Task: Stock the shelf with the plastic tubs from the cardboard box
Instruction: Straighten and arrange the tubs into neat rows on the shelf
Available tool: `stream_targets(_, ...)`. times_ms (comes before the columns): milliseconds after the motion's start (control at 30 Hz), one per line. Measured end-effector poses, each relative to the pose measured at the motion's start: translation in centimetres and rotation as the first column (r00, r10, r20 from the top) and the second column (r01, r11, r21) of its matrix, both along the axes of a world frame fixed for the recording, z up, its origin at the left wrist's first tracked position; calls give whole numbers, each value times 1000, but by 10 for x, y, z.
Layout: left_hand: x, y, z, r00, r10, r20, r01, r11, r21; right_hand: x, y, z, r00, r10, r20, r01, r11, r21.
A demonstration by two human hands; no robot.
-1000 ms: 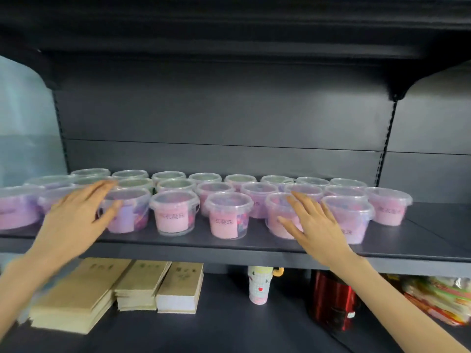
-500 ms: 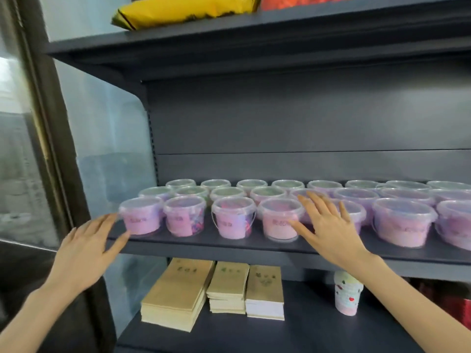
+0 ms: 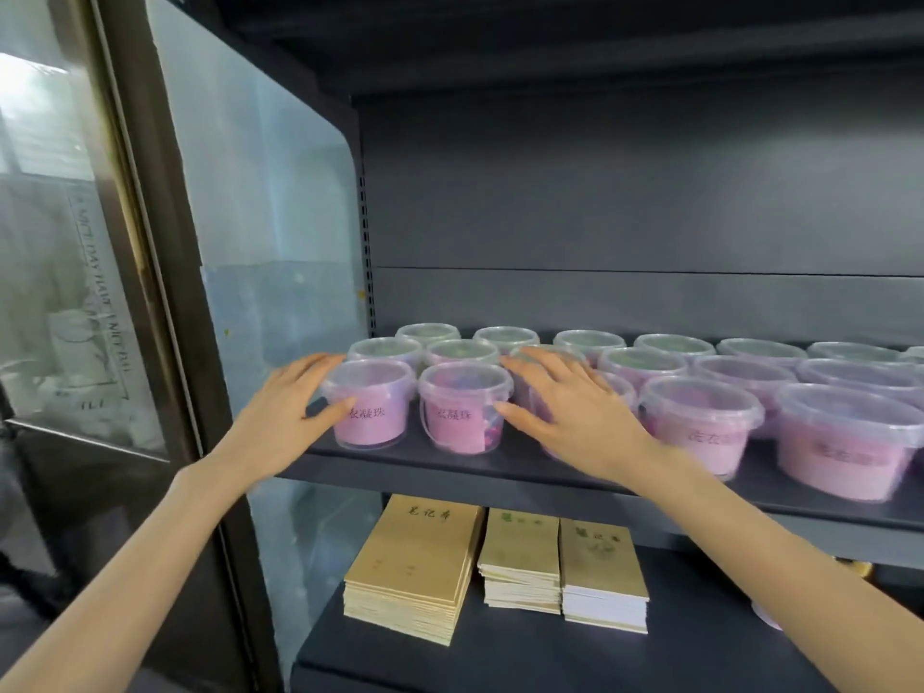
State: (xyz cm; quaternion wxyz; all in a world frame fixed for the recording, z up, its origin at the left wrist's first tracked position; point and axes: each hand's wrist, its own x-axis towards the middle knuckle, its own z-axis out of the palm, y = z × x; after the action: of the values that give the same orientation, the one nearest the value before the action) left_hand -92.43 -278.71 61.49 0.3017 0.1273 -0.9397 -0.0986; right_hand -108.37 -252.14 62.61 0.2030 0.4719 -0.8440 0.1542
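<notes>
Several clear plastic tubs with pink contents stand in rows on the dark shelf [image 3: 500, 475]. My left hand [image 3: 285, 410] lies flat with straight fingers against the left side of the front-left tub [image 3: 372, 407]. My right hand [image 3: 570, 410] is spread open; its thumb touches the right side of the second front tub [image 3: 462, 410] and its fingers lie over the tub behind it, which it mostly hides. More tubs [image 3: 700, 417] stretch off to the right. The cardboard box is out of view.
A translucent side panel [image 3: 260, 242] closes the shelf's left end, beside a glass door with a dark frame [image 3: 145, 242]. On the lower shelf lie three stacks of tan notebooks [image 3: 495, 562]. The shelf's dark back wall [image 3: 625, 192] rises behind the tubs.
The view has swung left along the shelf. Both hands have moved left to the tubs at the shelf's left end, and my left hand now touches the front-left tub.
</notes>
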Motion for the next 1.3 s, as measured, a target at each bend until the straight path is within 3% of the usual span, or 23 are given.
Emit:
stream_targets(233,-34,-36,-14,982,-148,119,154,987,-37,-8,-69,0,987,157,15,-158,984,82)
stream_targets(400,-34,-53,-20,977,-210,43,212,976,-52,-22,-88,-10,980,197,-16,-196,979,47)
stream_targets(500,-30,-69,-20,966,-259,21,260,962,-83,-31,-89,-13,977,201,77,-204,978,40)
stream_targets(633,-27,-95,-19,932,-362,-34,360,932,-50,-26,-95,7,896,239,375,-258,966,0)
stream_targets(733,-30,-116,-21,895,-436,-99,437,900,-15,-29,-121,25,906,256,337,-245,967,-74)
stream_targets(833,-35,-132,-25,860,-496,-122,495,868,-41,-46,-163,31,961,192,197,-208,976,63)
stream_targets(1000,-45,-143,-30,808,-570,-150,564,822,-86,-74,-221,19,988,99,117,-132,937,323)
stream_targets(1233,-55,-144,-24,805,-588,-77,561,797,-224,-74,-242,16,984,5,178,-79,908,412)
stream_targets(1300,-57,-148,-19,784,-620,-40,605,776,-176,-73,-239,30,971,-26,237,-77,907,414)
